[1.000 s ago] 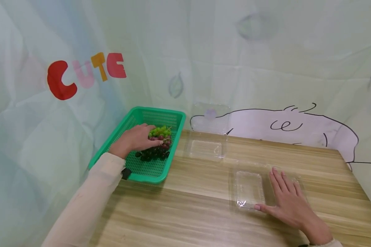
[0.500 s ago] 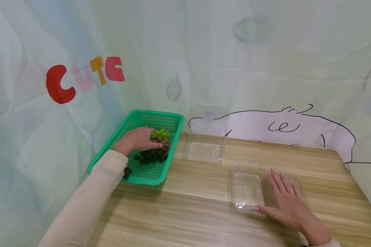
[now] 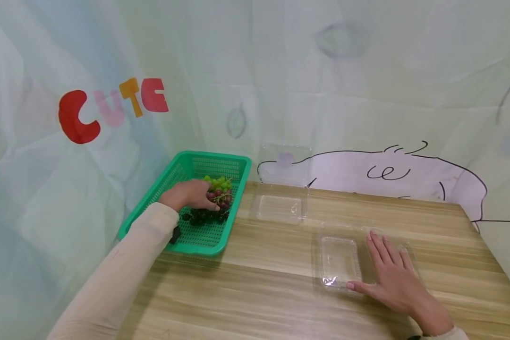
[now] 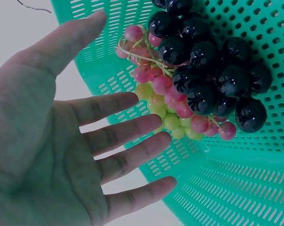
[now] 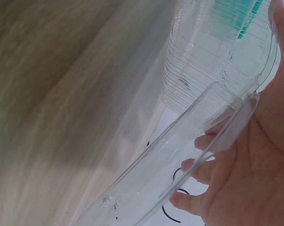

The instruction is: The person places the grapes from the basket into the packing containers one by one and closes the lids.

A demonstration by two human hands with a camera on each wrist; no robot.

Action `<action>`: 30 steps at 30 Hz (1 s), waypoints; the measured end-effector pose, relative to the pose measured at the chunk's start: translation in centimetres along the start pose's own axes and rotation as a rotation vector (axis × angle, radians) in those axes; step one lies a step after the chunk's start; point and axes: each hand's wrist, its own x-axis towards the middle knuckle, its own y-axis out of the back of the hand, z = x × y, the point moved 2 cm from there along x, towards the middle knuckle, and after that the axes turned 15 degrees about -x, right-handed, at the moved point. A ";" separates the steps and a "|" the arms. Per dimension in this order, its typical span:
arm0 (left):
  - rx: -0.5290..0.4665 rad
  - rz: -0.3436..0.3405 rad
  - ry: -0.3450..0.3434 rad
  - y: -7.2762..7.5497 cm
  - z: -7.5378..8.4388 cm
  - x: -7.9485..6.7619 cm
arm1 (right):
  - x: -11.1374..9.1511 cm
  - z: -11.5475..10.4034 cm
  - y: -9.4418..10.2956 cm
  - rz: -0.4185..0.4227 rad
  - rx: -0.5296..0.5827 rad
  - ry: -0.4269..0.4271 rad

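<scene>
In the head view my left hand (image 3: 190, 194) reaches down into a green plastic basket (image 3: 236, 208) with fingers spread. Below it lie bunches of green grapes (image 3: 222, 183), red grapes (image 3: 224, 199) and black grapes (image 3: 205, 216). Seen from the left wrist, the fingertips come close to the red grapes (image 4: 161, 84) and green grapes (image 4: 171, 121); nothing is held, and whether they touch is unclear. My right hand (image 3: 394, 282) lies flat with straight fingers on the lid side of a clear plastic clamshell box (image 3: 340, 260). The right wrist view has this hand (image 5: 259, 160) against the clear plastic.
Another clear clamshell box (image 3: 279, 208) stands with its lid up near the back of the wooden table (image 3: 246, 293). A printed cloth backdrop (image 3: 365, 118) rises directly behind the table and along the left side, close to the basket.
My left hand has drawn slightly towards me and lower over the grapes, uncovering more of the green bunch. The right hand keeps its place on the lid. The head view has shifted a little.
</scene>
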 end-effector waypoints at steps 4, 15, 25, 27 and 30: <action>-0.004 -0.014 0.012 -0.1 0.1 0.2 | 0.1 0.0 0.1 0.012 -0.004 0.003; 0.025 -0.036 0.065 -0.2 -0.6 1.3 | 0.0 -0.1 -0.1 -0.004 -0.006 -0.003; 0.053 -0.068 0.105 -0.5 -1.3 2.0 | 0.1 0.0 -0.2 0.004 0.002 -0.009; 0.053 -0.071 0.112 -0.5 -1.3 2.1 | 0.0 0.0 -0.3 0.003 0.009 -0.010; 0.049 -0.067 0.124 -0.5 -1.4 2.2 | 0.0 -0.1 -0.2 0.003 0.017 -0.013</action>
